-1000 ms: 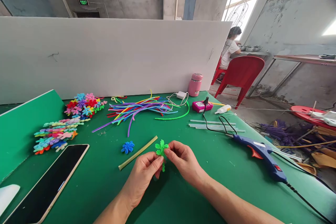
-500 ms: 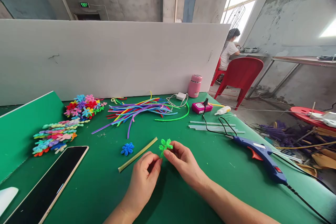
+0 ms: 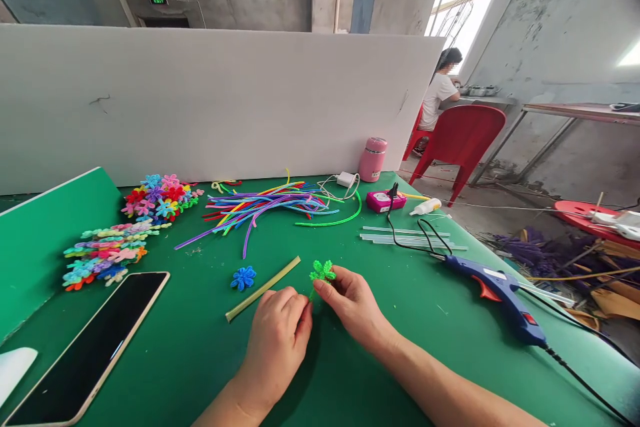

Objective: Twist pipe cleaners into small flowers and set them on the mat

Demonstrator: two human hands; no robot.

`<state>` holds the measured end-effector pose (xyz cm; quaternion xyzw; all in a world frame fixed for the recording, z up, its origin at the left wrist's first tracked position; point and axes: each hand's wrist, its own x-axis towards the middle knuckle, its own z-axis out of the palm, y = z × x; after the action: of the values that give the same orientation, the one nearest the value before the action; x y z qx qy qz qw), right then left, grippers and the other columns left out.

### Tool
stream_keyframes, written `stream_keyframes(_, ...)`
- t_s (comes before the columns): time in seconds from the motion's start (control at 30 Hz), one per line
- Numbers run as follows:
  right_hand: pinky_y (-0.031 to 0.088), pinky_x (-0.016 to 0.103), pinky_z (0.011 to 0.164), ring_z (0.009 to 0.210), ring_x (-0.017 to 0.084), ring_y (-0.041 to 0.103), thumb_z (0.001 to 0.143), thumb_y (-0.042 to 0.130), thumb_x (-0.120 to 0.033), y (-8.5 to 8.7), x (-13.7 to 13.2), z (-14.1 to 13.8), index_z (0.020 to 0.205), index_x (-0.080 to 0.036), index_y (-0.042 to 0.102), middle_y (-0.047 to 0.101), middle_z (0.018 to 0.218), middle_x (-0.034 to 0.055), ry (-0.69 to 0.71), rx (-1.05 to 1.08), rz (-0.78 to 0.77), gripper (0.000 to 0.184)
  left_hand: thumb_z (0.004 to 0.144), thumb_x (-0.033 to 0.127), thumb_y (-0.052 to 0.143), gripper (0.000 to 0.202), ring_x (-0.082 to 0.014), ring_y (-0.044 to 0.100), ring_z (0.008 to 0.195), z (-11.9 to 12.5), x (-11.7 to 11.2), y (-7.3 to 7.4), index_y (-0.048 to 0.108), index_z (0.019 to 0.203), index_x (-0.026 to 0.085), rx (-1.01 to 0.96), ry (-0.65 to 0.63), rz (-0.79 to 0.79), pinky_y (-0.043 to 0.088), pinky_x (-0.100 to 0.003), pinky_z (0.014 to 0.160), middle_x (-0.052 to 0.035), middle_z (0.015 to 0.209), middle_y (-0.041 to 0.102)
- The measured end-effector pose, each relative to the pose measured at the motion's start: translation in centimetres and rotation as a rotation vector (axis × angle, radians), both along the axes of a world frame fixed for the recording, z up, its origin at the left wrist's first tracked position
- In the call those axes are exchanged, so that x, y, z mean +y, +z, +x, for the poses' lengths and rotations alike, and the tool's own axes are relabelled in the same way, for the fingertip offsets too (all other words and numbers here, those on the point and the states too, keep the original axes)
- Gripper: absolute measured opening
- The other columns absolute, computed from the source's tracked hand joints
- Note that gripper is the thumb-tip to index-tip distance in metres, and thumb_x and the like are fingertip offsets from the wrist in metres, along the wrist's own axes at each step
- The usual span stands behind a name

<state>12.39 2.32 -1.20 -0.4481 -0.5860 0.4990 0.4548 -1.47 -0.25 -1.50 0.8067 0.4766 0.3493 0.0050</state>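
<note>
A green pipe-cleaner flower point(image 3: 322, 271) is held above the table, pinched at its right side by the thumb and fingers of my right hand point(image 3: 359, 307). My left hand point(image 3: 279, 335) is closed just below and left of it, its thumb and forefinger on the flower's green tail end, which my fingers largely hide. Left of my hands lies a blue pipe-cleaner flower point(image 3: 243, 277). Between that flower and my left hand, a flat yellow-green strip point(image 3: 263, 289) rests at a slant on the table.
Loose pipe cleaners point(image 3: 270, 205) lie at the back, with finished flowers point(image 3: 161, 199) to their left. A phone point(image 3: 90, 350) is at front left. On the right are clear glue sticks point(image 3: 405, 237), a blue glue gun point(image 3: 495, 287) with its cord, and a pink bottle point(image 3: 373, 160).
The green flower has moved slightly right and its face has tilted. My left hand has turned, its back now facing up more, and the fingers have closed together.
</note>
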Motion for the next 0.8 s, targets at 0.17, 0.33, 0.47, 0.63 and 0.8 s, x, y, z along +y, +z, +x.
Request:
stream_keyframes(0.17, 0.022, 0.022, 0.048, 0.054, 0.008, 0.026, 0.071, 0.052, -0.041, -0.19, 0.09, 0.05, 0.058, -0.017, 0.038, 0.029, 0.055, -0.0053, 0.01, 0.014, 0.0, 0.031, 0.082, 0.009, 0.037, 0.027, -0.0158, 0.045, 0.054, 0.29, -0.31, 0.19, 0.053, 0.062, 0.016, 0.172, -0.006, 0.106, 0.036, -0.029, 0.054, -0.0023, 0.057, 0.051)
stream_keyframes(0.33, 0.022, 0.022, 0.048, 0.054, 0.008, 0.025, 0.071, 0.053, -0.039, -0.4, 0.21, 0.16, 0.057, -0.017, 0.038, 0.028, 0.055, -0.0055, 0.004, 0.008, -0.008, 0.03, 0.081, 0.005, 0.036, 0.028, -0.0156, 0.045, 0.052, 0.68, -0.6, 0.35, 0.052, 0.061, 0.016, 0.242, -0.013, 0.138, 0.036, -0.029, 0.051, -0.0018, 0.055, 0.05)
stream_keyframes(0.47, 0.024, 0.022, 0.049, 0.054, 0.008, 0.026, 0.072, 0.053, -0.038, -0.57, 0.3, 0.26, 0.057, -0.017, 0.039, 0.029, 0.055, -0.0054, -0.002, -0.009, 0.006, 0.029, 0.082, 0.007, 0.037, 0.028, -0.0153, 0.046, 0.051, 0.73, -0.57, 0.24, 0.051, 0.059, 0.016, 0.25, -0.007, 0.144, 0.037, -0.029, 0.052, -0.0013, 0.055, 0.05)
stream_keyframes(0.63, 0.028, 0.021, 0.05, 0.054, 0.008, 0.029, 0.073, 0.053, -0.038, -0.8, 0.44, 0.3, 0.06, -0.016, 0.043, 0.034, 0.056, -0.0049, 0.04, -0.038, 0.024, 0.028, 0.082, 0.011, 0.04, 0.028, -0.014, 0.045, 0.05, 0.45, -0.41, -0.09, 0.047, 0.056, 0.017, 0.165, 0.019, 0.082, 0.036, -0.027, 0.051, -0.0004, 0.053, 0.05)
stream_keyframes(0.8, 0.031, 0.021, 0.051, 0.055, 0.009, 0.036, 0.075, 0.051, -0.041, -0.54, 0.48, 0.39, 0.07, -0.014, 0.051, 0.042, 0.06, -0.0033, 0.059, -0.018, 0.019, 0.027, 0.081, 0.014, 0.041, 0.028, -0.0141, 0.046, 0.05, 0.22, -0.13, -0.14, 0.044, 0.054, 0.018, 0.07, 0.061, 0.036, 0.035, -0.025, 0.048, -0.0001, 0.052, 0.048)
